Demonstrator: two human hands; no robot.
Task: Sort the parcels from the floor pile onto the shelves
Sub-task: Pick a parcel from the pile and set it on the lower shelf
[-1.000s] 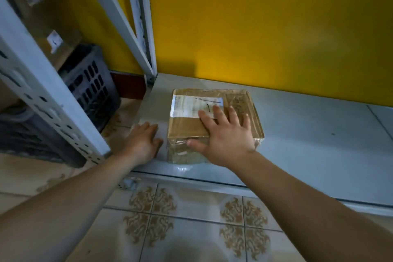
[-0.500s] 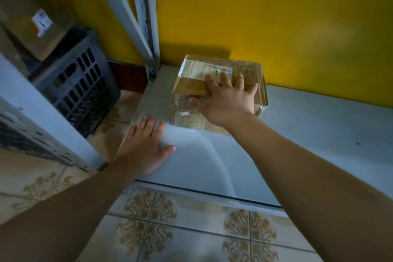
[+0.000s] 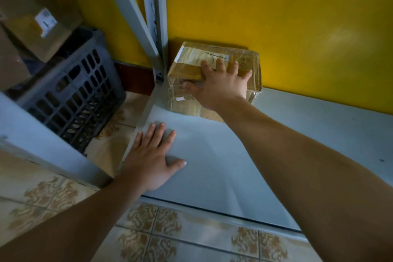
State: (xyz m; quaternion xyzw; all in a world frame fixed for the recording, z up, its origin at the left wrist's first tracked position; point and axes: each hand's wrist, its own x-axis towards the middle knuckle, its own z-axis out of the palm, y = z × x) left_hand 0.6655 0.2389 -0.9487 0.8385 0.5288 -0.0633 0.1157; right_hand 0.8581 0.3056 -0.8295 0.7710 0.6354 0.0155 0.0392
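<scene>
A brown cardboard parcel (image 3: 187, 64) wrapped in clear tape, with a white label on top, sits in the back left corner of the grey bottom shelf (image 3: 308, 134), against the yellow wall and beside the shelf's upright post. My right hand (image 3: 221, 85) lies on the parcel, fingers spread over its top and thumb against its front face. Flat on the shelf's left front part rests my left hand (image 3: 153, 159), fingers straight, apart from the parcel.
A dark grey plastic crate (image 3: 70, 95) stands on the tiled floor left of the shelf, with brown boxes (image 3: 40, 17) above it. The metal upright post (image 3: 155, 27) and a diagonal brace rise at the shelf's back left corner. A neighbouring shelf frame (image 3: 42, 138) crosses the lower left.
My right hand has pushed the parcel from the shelf's front part back into the left corner against the wall. My left hand moved from beside the parcel to lie flat on the shelf.
</scene>
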